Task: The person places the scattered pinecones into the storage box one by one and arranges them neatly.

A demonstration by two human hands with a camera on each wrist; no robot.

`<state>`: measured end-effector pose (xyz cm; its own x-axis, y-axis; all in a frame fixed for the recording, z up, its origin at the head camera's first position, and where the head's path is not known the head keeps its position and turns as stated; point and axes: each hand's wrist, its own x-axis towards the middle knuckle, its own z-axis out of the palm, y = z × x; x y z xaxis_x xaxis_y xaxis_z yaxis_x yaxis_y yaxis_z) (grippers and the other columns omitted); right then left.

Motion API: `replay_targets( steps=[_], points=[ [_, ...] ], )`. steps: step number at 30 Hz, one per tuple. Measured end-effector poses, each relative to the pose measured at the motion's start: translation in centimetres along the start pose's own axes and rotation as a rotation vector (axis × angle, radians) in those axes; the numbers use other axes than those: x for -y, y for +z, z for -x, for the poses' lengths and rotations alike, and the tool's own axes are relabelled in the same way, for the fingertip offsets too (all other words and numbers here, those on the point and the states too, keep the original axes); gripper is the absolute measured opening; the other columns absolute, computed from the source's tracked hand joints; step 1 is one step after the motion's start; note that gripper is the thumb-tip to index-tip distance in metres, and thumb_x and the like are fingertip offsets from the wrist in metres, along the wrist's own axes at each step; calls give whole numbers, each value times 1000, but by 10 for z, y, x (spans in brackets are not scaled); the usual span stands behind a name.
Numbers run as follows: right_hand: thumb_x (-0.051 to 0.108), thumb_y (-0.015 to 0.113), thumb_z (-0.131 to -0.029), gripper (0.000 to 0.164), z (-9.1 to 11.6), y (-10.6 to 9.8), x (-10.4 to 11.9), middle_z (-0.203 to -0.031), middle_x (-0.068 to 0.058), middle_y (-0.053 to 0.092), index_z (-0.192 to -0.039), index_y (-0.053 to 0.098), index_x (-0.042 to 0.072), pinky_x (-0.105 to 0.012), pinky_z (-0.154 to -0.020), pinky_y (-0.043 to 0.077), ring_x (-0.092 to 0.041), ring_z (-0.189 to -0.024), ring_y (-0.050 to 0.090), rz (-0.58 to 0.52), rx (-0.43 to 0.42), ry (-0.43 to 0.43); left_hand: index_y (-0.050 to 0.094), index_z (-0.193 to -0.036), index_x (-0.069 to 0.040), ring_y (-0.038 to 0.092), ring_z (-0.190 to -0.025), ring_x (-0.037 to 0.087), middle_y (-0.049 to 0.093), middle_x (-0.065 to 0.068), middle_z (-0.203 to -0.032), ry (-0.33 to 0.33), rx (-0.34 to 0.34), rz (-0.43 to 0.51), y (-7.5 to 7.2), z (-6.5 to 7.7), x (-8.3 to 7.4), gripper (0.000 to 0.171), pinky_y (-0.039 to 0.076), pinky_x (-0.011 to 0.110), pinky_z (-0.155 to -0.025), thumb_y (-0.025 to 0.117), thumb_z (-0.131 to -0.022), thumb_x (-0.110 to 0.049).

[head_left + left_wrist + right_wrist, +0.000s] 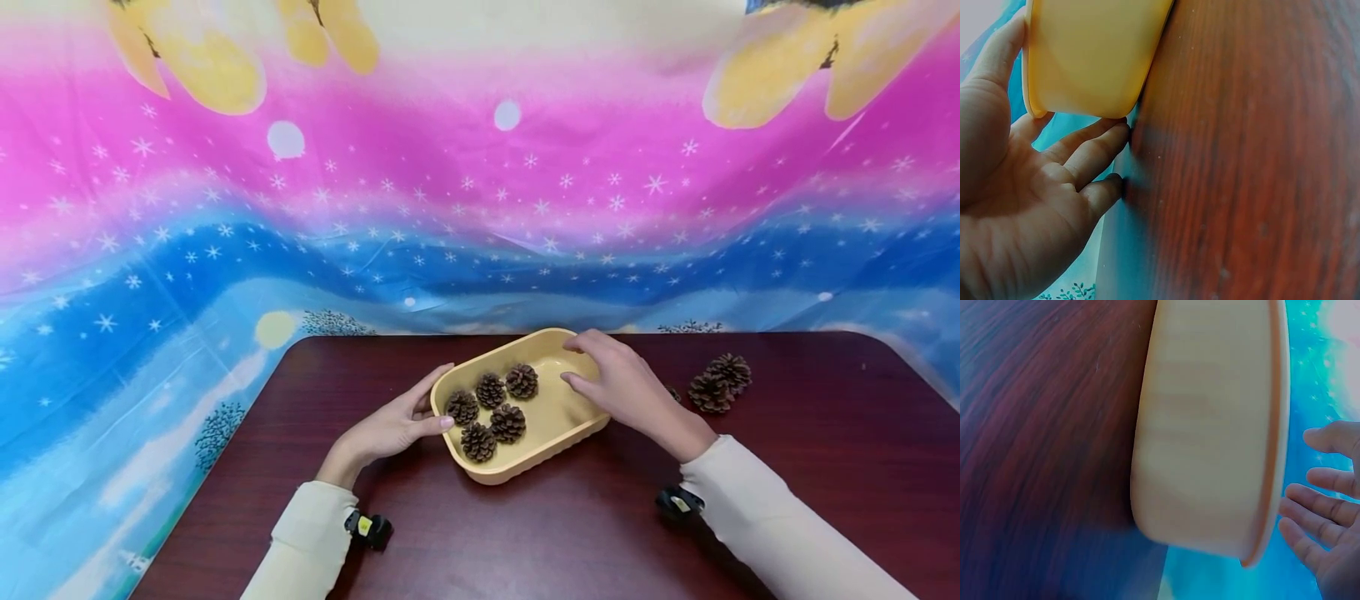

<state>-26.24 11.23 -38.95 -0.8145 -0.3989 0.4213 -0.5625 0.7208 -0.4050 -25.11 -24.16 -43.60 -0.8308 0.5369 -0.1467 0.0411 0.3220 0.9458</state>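
A yellow rectangular plastic box [540, 457] stands at a slant on the table, with several brown pinecones [507, 423] gathered in its left half. My left hand [397, 427] holds the box's left end, the thumb over the rim. In the left wrist view the thumb touches the yellow wall [1091, 56] and the other fingers lie at its end and below. Above the box's right end is my right hand [626, 379], thumb and fingers apart with nothing between them. The right wrist view shows the right hand [1329, 506] beside the rim, fingers spread.
Two pinecones [720, 383] lie together on the dark red wooden table [480, 542] to the right. Another pinecone [673, 393] is mostly hidden behind the right wrist. A pink and blue snowflake cloth [450, 200] hangs behind the table's far edge.
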Motion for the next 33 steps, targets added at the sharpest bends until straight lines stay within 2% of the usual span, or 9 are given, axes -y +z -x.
replay_targets(
  steps=[7,12,20,26,33],
  points=[
    [8,79,-91,34,11,-19,-8,-122,-20,72,-123,70,-1,-59,-98,54,-40,-115,68,3,-43,-10,8,-170,-28,46,-147,44,27,18,-171,-3,-4,0,-1,0,2,91,41,53,-119,69,-103,-21],
    [7,80,-90,33,22,-32,-20,-121,-22,72,-120,70,-2,-61,-97,54,-42,-116,67,23,-88,-10,11,-170,-33,46,-147,44,25,15,-173,-9,-15,-26,0,0,1,90,39,55,-120,69,-103,-21],
    [8,81,-90,36,39,-49,-43,-123,-23,71,-122,69,-2,-64,-95,53,-44,-117,66,37,-110,31,9,-170,-28,44,-147,46,22,16,-174,-8,-22,-34,-1,0,0,90,39,56,-120,69,-103,-19],
    [8,82,-89,39,52,-53,-59,-121,-26,71,-122,68,-5,-65,-92,53,-47,-113,67,53,-75,70,9,-171,-27,46,-146,46,28,19,-171,-2,-20,-14,0,0,1,91,40,55,-119,69,-102,-18],
    [13,81,-91,43,60,-54,-68,-125,-26,70,-127,66,-5,-64,-93,54,-48,-112,67,63,11,130,8,-171,-26,45,-147,46,29,19,-170,-2,-22,-18,1,0,1,91,38,57,-120,68,-103,-17]
  ],
)
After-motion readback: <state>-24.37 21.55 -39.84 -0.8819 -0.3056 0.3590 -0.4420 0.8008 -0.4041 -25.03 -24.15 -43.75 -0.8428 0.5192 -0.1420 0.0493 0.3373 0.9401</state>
